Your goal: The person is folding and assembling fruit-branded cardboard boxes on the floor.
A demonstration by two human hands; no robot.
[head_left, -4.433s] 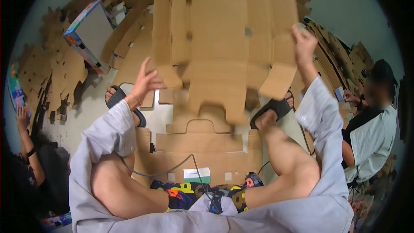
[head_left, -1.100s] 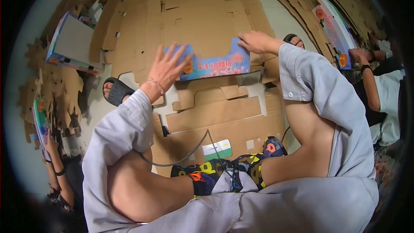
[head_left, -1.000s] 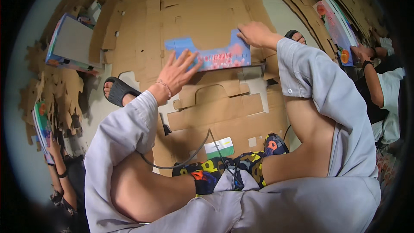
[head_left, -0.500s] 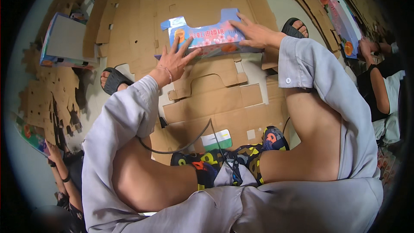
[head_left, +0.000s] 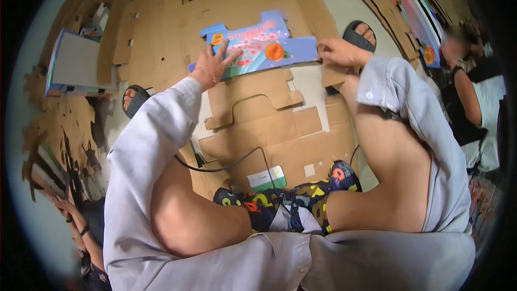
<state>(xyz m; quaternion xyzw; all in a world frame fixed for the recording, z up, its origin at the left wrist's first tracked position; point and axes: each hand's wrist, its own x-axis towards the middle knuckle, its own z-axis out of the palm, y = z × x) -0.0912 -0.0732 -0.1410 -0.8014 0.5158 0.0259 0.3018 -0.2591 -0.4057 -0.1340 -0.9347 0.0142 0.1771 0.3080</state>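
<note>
In front of me a blue and pink printed cardboard box blank (head_left: 253, 54), with peach pictures and a notched far edge, lies nearly flat on brown cardboard. My left hand (head_left: 211, 64) rests on its left part with the fingers spread. At the blank's right end my right hand (head_left: 342, 53) has its fingers curled together, thumb and fingertips at the edge. That edge is partly covered by the fingers.
Brown cardboard sheets (head_left: 156, 37) cover the floor. My sandalled feet (head_left: 360, 36) stand either side. A box-like stack (head_left: 78, 64) is at left, printed blanks (head_left: 414, 21) at right. Co-workers sit at both sides. A black cable (head_left: 231, 166) crosses between my legs.
The blank's near panel has folded down toward me, so it lies flatter. My right hand has slid right to its end; my left hand has moved slightly up and left.
</note>
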